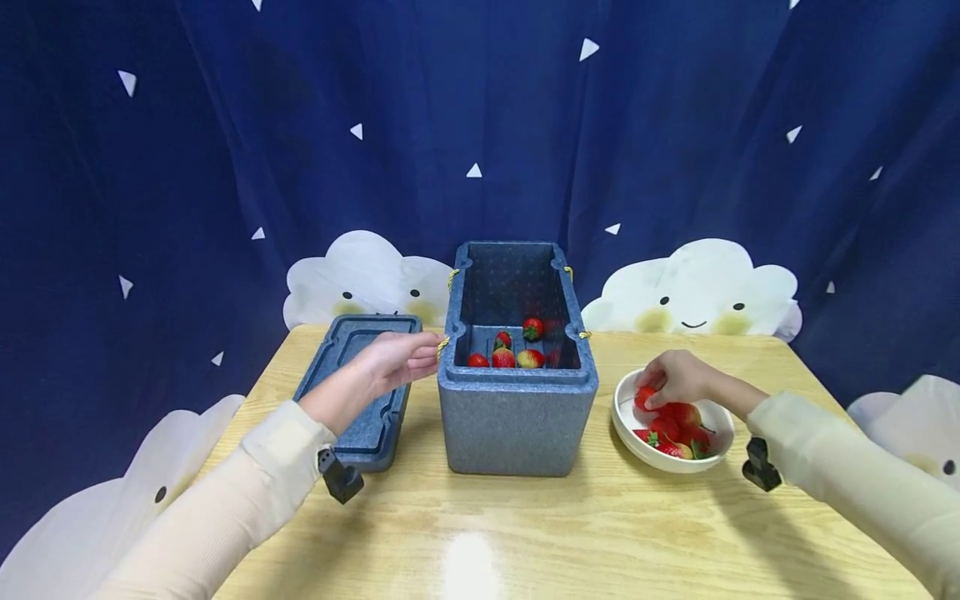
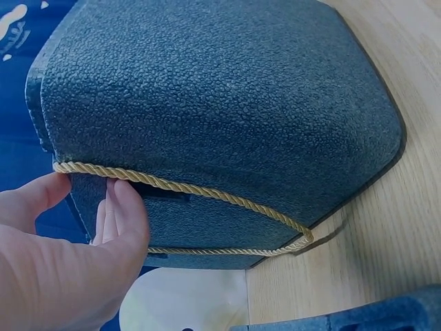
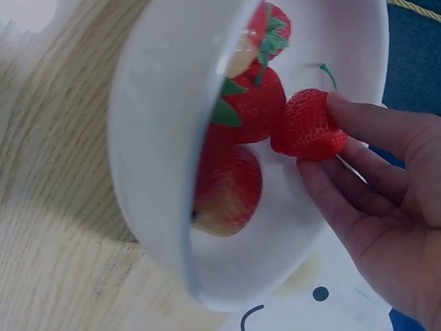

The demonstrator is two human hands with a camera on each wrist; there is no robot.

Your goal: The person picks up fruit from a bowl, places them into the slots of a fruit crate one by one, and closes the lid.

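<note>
My right hand (image 1: pixel 678 379) is inside a white bowl (image 1: pixel 628 442), its thumb and fingers pinching a red strawberry (image 3: pixel 309 127) with a thin green stem. Beneath and beside that one lie several more strawberries (image 3: pixel 258 103), some red, some partly yellow. My left hand (image 1: pixel 397 358) rests against the left side of an open blue-grey foam box (image 1: pixel 517 425). In the left wrist view, its thumb and fairly straight fingers (image 2: pixel 127 214) touch the wall near the rim, right at a gold rope (image 2: pixel 207 192). Several strawberries (image 1: pixel 502 357) lie on the box floor.
Left of the box, the matching blue-grey lid (image 1: pixel 367 425) lies on the wooden table (image 1: pixel 525 533). A dark blue curtain (image 1: pixel 420 100) with white triangles and cloud shapes hangs behind. Each sleeve carries a small black camera mount (image 1: pixel 761 467) at the wrist.
</note>
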